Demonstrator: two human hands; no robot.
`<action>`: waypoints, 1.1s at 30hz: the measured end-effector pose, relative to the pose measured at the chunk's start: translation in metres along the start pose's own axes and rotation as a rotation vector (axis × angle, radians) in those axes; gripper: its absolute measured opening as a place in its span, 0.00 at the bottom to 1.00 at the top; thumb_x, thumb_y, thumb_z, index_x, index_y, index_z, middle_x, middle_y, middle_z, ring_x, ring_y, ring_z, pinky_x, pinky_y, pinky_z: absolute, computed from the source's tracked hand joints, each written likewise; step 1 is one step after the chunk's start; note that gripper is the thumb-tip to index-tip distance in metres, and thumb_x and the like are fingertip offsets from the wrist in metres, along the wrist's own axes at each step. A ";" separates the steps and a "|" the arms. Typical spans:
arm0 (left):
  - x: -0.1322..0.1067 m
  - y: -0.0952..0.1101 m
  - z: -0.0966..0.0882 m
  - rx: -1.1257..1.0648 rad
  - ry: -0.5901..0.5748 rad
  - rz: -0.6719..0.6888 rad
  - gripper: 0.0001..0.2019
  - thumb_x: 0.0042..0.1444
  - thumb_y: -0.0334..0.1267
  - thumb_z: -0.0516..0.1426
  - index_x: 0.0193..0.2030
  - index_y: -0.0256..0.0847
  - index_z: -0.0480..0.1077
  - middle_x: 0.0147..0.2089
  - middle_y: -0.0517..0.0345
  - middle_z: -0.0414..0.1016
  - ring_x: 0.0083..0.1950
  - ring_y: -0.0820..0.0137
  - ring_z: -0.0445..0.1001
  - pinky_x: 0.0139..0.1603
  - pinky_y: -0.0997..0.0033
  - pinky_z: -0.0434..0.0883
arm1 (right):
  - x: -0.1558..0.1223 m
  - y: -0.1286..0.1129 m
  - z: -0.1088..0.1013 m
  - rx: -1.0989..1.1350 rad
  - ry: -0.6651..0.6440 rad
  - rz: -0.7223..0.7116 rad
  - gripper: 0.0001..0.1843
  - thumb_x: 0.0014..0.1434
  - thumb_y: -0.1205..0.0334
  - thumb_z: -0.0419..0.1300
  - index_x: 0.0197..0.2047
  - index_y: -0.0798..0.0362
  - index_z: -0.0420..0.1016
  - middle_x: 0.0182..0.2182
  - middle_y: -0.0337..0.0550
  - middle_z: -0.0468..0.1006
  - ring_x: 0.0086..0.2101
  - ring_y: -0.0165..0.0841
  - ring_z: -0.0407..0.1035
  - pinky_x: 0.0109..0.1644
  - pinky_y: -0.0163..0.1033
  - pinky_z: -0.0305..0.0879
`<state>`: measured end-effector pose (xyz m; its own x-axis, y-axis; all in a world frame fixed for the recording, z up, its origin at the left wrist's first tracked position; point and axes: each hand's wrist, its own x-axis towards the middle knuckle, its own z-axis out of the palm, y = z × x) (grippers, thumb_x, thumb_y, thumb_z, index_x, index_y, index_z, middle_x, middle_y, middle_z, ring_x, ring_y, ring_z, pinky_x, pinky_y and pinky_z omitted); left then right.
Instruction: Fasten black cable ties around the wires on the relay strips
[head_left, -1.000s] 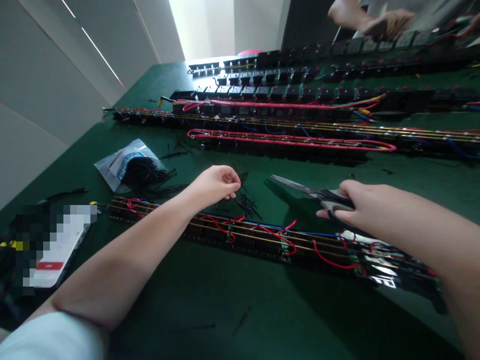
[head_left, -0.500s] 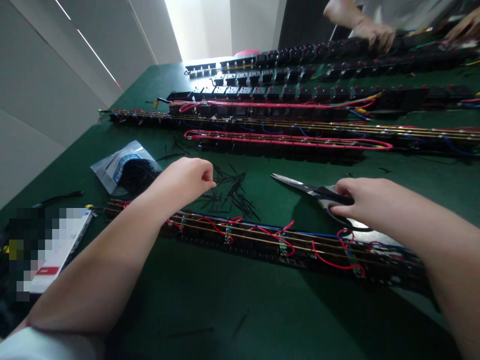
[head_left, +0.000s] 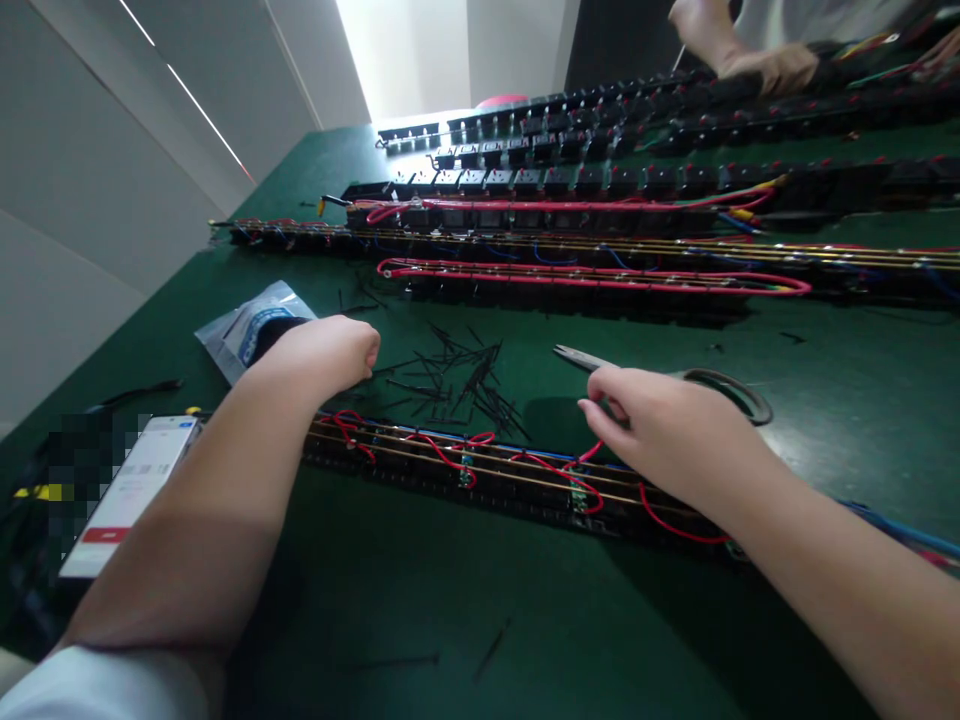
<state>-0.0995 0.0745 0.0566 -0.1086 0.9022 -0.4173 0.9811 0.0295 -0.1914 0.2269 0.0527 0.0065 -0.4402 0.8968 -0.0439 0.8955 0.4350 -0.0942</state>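
My left hand [head_left: 334, 355] is closed, its fingers curled in beside a clear plastic bag [head_left: 234, 325] of thin black strips that look like cable ties. What those fingers hold, if anything, is hidden. My right hand [head_left: 649, 415] has its thumb and fingers bent and apart, with nothing held. Scissors [head_left: 579, 357] lie on the table just behind it, their blades pointing left and their middle covered by the hand. Between my hands lies a scatter of short black strips [head_left: 450, 378]. Nearer me runs a long black socket bar [head_left: 517, 490] with brass rods, red wires and small green boards.
A phone [head_left: 127, 490] with a lit screen lies at the left on the green table [head_left: 360, 590]. Several more socket bars [head_left: 525, 180] stretch across the back, one with a red cable loop [head_left: 592, 275]. A co-worker's hand [head_left: 776, 68] rests there at top right.
My right hand has let go of the scissors, which now lie on the table, and has moved left. My left hand has drawn left towards the plastic bag.
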 end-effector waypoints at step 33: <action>-0.055 0.104 0.021 -0.592 0.768 0.653 0.03 0.60 0.29 0.58 0.36 0.40 0.71 0.31 0.63 0.74 0.33 0.73 0.70 0.35 0.73 0.65 | -0.003 -0.005 -0.011 1.070 -0.024 -0.112 0.15 0.62 0.46 0.63 0.43 0.49 0.79 0.37 0.44 0.83 0.37 0.36 0.76 0.40 0.41 0.70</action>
<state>0.0051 0.0195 0.0412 0.3710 0.8372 0.4018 0.7583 -0.5229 0.3893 0.2238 0.0488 0.0177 -0.5277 0.8495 0.0007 0.3329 0.2075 -0.9198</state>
